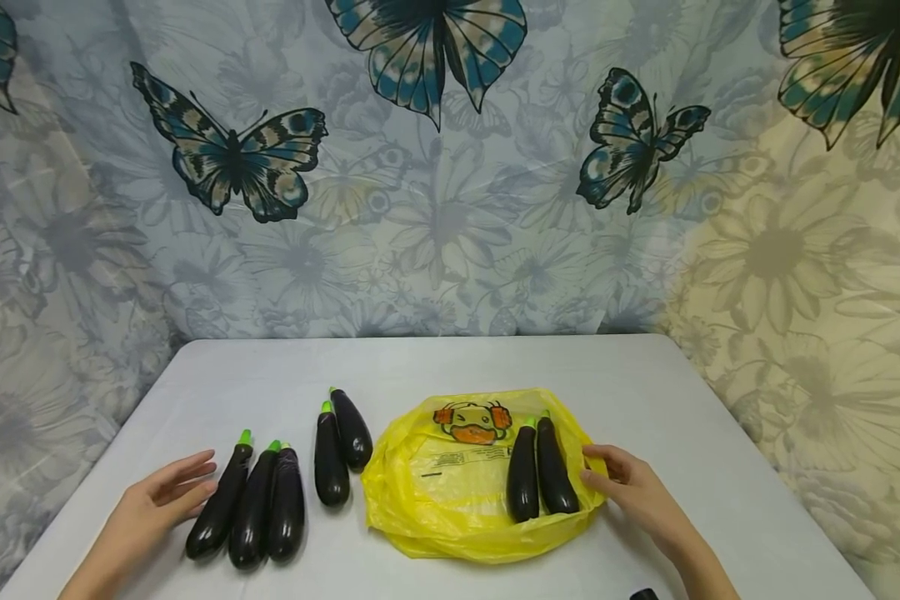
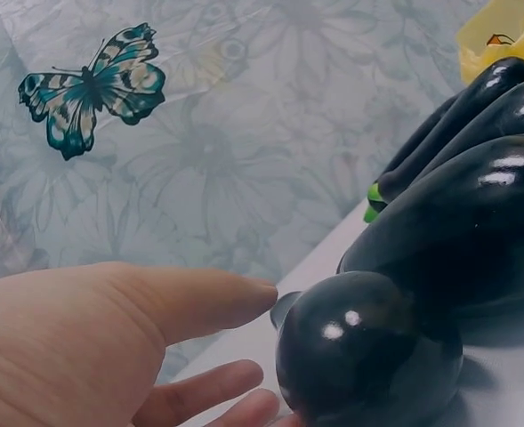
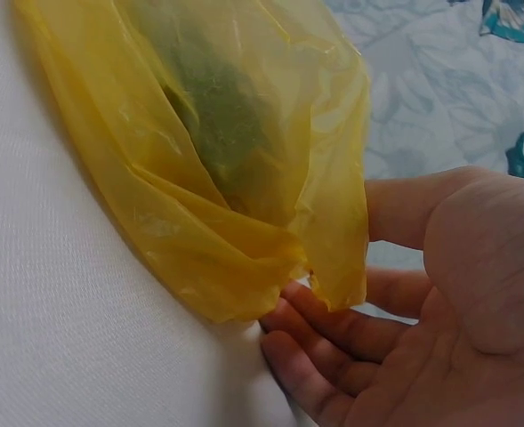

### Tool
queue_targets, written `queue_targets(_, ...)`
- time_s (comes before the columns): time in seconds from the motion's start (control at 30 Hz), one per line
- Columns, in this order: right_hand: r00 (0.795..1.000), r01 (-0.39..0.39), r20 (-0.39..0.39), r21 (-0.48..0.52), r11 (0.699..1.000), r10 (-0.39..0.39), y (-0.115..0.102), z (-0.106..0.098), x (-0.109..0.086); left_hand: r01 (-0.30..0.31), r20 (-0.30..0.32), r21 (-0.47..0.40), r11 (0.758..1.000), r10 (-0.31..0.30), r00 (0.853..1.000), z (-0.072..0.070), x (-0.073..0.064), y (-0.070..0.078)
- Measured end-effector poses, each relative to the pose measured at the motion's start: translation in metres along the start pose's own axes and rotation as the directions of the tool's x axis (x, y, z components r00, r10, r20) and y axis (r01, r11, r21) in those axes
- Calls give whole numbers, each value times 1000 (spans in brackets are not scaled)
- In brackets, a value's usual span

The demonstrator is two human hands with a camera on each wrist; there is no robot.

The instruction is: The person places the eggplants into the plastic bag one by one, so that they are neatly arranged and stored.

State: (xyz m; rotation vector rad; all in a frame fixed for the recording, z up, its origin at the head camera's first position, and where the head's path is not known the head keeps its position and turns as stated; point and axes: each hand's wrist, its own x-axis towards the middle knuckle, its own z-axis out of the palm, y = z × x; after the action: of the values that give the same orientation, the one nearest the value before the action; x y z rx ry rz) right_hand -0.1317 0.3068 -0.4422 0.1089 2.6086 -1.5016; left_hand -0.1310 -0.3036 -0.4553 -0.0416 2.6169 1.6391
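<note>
My left hand is at the outer side of the leftmost eggplant, thumb and fingers extended and parted. In the left wrist view, the thumb points at that eggplant's rounded end, with the fingertips low beside it. Two more eggplants, including the middle one, lie against it. My right hand holds the right rim of a yellow plastic bag between thumb and fingers. Two eggplants lie side by side inside the bag, dimly visible through its film in the right wrist view.
Another pair of eggplants lies between the left group and the bag. All rest on a white table before a butterfly-patterned cloth. A small dark object shows at the bottom edge.
</note>
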Motion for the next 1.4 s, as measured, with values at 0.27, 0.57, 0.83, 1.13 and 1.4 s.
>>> queue_targets(0.27,1000,-15,-2,4,1000,15,-1,1,0,-6,-9,27,1000,6,1000,2,-1,2)
queue_targets(0.57,1000,-13,0,-19,1000,13,-1,0,2,28,4,72,997,-29,1000,5,-1,3)
queue_targets(0.83,1000,-11,-7,-14,1000,11,-1,1,1,71,6,102,992,-72,997,6,0,4)
queue_targets(1.13,1000,-20,-3,-17,1000,20,0,0,2,74,28,120,990,-78,997,4,-2,5)
queue_targets(1.4,1000,-25,-3,-20,999,25,-1,1,2,24,51,162,986,-33,998,3,-2,3)
